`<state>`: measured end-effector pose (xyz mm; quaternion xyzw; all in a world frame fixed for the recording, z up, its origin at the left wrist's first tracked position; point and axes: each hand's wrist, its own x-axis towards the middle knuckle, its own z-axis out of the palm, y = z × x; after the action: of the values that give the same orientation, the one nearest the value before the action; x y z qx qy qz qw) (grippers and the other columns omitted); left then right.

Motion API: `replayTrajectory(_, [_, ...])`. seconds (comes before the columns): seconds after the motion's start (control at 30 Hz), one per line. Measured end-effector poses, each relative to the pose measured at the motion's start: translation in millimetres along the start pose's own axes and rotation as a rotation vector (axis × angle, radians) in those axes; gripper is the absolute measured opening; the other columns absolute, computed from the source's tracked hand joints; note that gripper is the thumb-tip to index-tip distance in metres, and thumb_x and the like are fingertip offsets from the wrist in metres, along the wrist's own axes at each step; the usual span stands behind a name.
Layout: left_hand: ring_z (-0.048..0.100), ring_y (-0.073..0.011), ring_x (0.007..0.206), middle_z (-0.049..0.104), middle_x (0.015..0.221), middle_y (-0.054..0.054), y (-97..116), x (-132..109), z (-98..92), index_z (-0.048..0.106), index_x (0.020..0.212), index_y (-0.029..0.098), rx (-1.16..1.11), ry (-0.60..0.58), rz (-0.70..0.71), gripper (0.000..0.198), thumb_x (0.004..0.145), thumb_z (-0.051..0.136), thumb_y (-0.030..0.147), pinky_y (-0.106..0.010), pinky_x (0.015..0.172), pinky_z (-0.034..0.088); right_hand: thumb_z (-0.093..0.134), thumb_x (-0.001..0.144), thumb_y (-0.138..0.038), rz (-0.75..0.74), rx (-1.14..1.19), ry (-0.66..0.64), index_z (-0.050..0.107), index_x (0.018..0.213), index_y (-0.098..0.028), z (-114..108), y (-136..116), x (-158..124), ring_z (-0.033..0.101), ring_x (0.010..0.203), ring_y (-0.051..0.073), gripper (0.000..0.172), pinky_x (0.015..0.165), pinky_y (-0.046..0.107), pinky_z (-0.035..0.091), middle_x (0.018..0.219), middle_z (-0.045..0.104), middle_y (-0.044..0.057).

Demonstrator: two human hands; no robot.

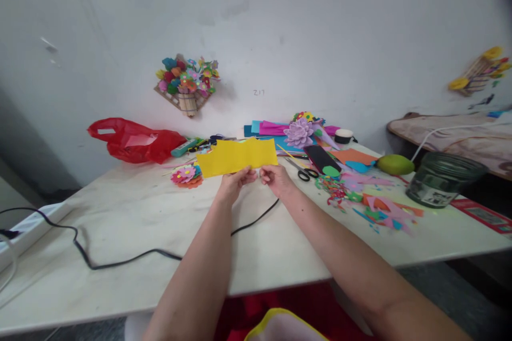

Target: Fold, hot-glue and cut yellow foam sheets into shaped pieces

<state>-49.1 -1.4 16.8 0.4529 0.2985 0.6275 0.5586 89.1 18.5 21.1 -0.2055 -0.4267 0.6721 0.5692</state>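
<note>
A yellow craft sheet (236, 155), wide with an uneven upper edge, is held up over the middle of the table. My left hand (235, 182) pinches its lower edge between thumb and fingers. Close beside it, my right hand (274, 179) is also closed at the lower edge, its fingertips bent together; how firmly it grips the sheet is hard to see. Black-handled scissors (306, 172) lie just right of my right hand. Left of the sheet rest pink and orange flower cutouts (184, 175), partly covered by it.
A red plastic bag (138, 141) lies at the back left. To the right are a dark phone (321, 159), colourful scraps (380, 210), a green fruit (395, 164) and a glass jar (438, 181). A black cable (132, 257) crosses the table under my arms.
</note>
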Motion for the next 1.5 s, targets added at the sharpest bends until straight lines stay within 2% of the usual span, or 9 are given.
replayTrajectory(0.1, [0.06,-0.0127,0.052,0.066,0.064,-0.005,0.1,-0.3,0.5,0.065,0.071,0.011,-0.005,-0.002,-0.015,0.02,0.059,0.071,0.025,-0.025,0.055,0.047,0.056,0.054,-0.018,0.014,0.007,-0.011,0.051,0.054,-0.016,-0.5,-0.1,-0.3,0.034,0.036,0.005,0.005,0.038,0.021,0.03,0.047,0.051,-0.004])
replayTrajectory(0.23, [0.06,-0.0125,0.054,0.066,0.067,-0.006,0.6,-0.6,1.8,0.065,0.072,0.01,-0.037,0.017,-0.014,0.02,0.057,0.071,0.021,-0.027,0.061,0.048,0.057,0.055,-0.02,0.008,-0.013,-0.014,0.053,0.057,-0.016,1.9,0.6,-1.4,0.035,0.037,0.005,0.006,0.038,0.022,0.031,0.048,0.051,-0.004])
replayTrajectory(0.37, [0.062,-0.0139,0.059,0.067,0.071,-0.006,-0.5,-0.4,1.4,0.065,0.07,0.01,-0.037,-0.022,-0.025,0.018,0.057,0.072,0.021,-0.028,0.066,0.049,0.059,0.054,-0.02,0.015,0.004,-0.01,0.054,0.058,-0.016,3.8,3.2,-1.1,0.034,0.037,0.006,0.007,0.038,0.021,0.029,0.046,0.051,-0.005])
replayTrajectory(0.53, [0.062,-0.0143,0.062,0.067,0.072,-0.006,-2.1,0.5,0.8,0.066,0.073,0.011,-0.01,-0.066,-0.027,0.018,0.059,0.071,0.022,-0.027,0.065,0.049,0.058,0.054,-0.019,0.037,0.05,-0.012,0.055,0.059,-0.016,1.6,5.5,1.6,0.033,0.037,0.005,0.007,0.037,0.021,0.029,0.044,0.048,-0.005])
replayTrajectory(0.93, [0.062,-0.0142,0.063,0.067,0.073,-0.006,-4.3,2.8,-1.9,0.066,0.073,0.013,0.003,-0.069,-0.036,0.019,0.06,0.07,0.026,-0.027,0.066,0.049,0.056,0.053,-0.018,0.07,0.062,-0.001,0.054,0.057,-0.015,0.1,6.2,3.0,0.033,0.037,0.006,0.005,0.037,0.021,0.03,0.044,0.048,-0.004])
replayTrajectory(1.23, [0.062,-0.0128,0.057,0.067,0.066,-0.005,1.0,4.0,-5.2,0.063,0.076,0.012,-0.079,0.033,0.02,0.021,0.058,0.07,0.02,-0.026,0.061,0.05,0.063,0.054,-0.021,0.032,0.01,0.002,0.054,0.059,-0.015,0.4,4.1,1.0,0.037,0.037,0.005,0.011,0.037,0.021,0.033,0.049,0.053,-0.003])
replayTrajectory(1.4, [0.06,-0.0117,0.052,0.066,0.062,-0.005,4.6,4.6,-10.4,0.062,0.075,0.011,-0.079,0.098,0.008,0.019,0.059,0.068,0.018,-0.024,0.056,0.05,0.067,0.056,-0.028,-0.058,-0.139,0.05,0.054,0.061,-0.015,-5.4,0.1,3.8,0.04,0.037,0.005,0.019,0.035,0.019,0.031,0.051,0.055,-0.003])
replayTrajectory(1.5, [0.06,-0.0112,0.051,0.065,0.061,-0.006,4.8,6.0,-13.0,0.061,0.072,0.009,-0.07,0.122,-0.012,0.017,0.06,0.068,0.018,-0.023,0.055,0.05,0.067,0.056,-0.028,-0.067,-0.278,0.034,0.054,0.057,-0.014,-10.4,-0.9,5.0,0.04,0.036,0.005,0.019,0.034,0.018,0.031,0.049,0.055,-0.003])
